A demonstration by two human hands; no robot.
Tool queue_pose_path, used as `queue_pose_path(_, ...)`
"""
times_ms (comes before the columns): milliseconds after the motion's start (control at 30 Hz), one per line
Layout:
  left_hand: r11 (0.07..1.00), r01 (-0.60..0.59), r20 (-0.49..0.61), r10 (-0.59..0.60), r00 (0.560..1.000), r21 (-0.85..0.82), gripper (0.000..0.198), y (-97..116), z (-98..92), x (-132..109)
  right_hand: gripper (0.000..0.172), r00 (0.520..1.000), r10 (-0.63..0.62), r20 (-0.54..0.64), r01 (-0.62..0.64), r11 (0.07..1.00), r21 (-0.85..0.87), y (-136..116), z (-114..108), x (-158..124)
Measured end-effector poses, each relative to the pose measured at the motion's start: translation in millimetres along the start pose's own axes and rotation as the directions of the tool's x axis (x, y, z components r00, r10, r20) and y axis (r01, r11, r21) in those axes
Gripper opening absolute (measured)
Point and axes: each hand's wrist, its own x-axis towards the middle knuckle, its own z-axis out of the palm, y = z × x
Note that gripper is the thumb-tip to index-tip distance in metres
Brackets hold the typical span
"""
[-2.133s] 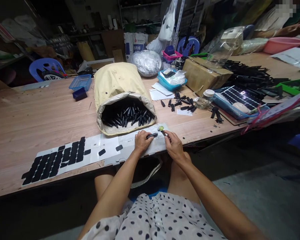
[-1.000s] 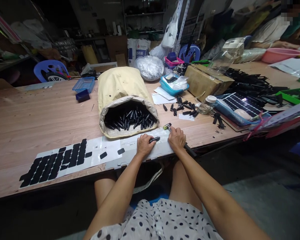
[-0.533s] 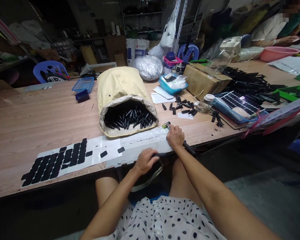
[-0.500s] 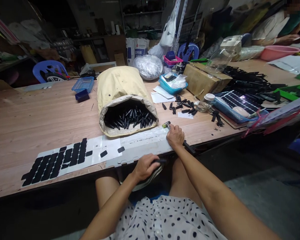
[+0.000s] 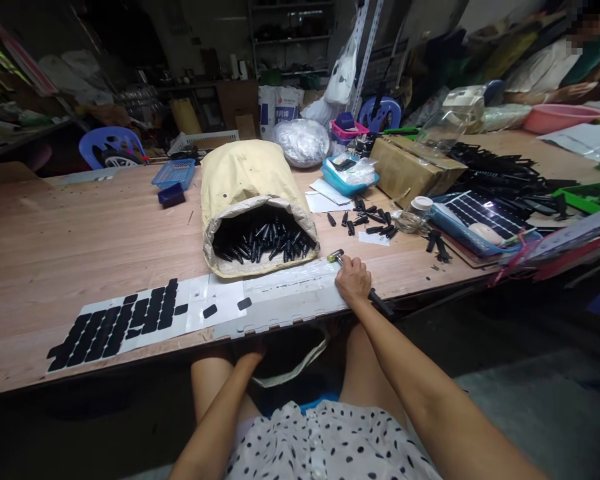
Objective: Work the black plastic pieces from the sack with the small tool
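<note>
My right hand is closed around a small hammer at the table's front edge. The hammer's metal head with a yellowish face pokes out beyond my fingers, and its black handle sticks out behind. Below the table edge my left wrist goes down beside the pale rim of an open bag between my knees; the fingers are hidden. In front of me a yellow sack lies on its side, its mouth full of black pointed parts. A grey-white board lies along the edge.
On the left, a white sheet carries rows of black rounded pads. Loose black parts lie right of the sack, near a cardboard box. Blue baskets stand behind. Another person's arm shows at far right.
My left hand, which held a black part above the bag, has dropped below the table edge out of sight. My right hand stays with the hammer. The view has shifted slightly.
</note>
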Motion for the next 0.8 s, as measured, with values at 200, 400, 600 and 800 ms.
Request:
queue_pose_path(200, 0.996, 0.037, 0.312, -0.062, 0.948, 0.083, 0.023, 29.0, -20.0, -23.8, 0.036, 1.000, -0.003, -0.007, 0.003, 1.000, -0.003, 1.4, 2.0, -0.4)
queue_pose_path(400, 0.911, -0.045, 0.685, 0.340, 0.644, -0.410, 0.033, 71.3, -92.4, -16.2, 0.035, 1.000, -0.017, -0.011, 0.017, 1.000, -0.024, 2.2, 2.2, -1.6)
queue_pose_path(600, 0.986, -0.104, -0.146, 0.085, 0.986, -0.129, 0.026, 92.1, -154.1, 73.5, 0.035, 1.000, -0.018, -0.024, 0.017, 0.999, -0.030, 2.1, 1.9, -2.2)
queue_pose_path(800, 0.960, 0.169, -0.356, -0.081, 0.931, 0.224, 0.027, 109.8, -160.4, 127.5, 0.035, 1.000, -0.011, 0.006, 0.011, 0.999, -0.038, 0.1, -1.0, -2.7)
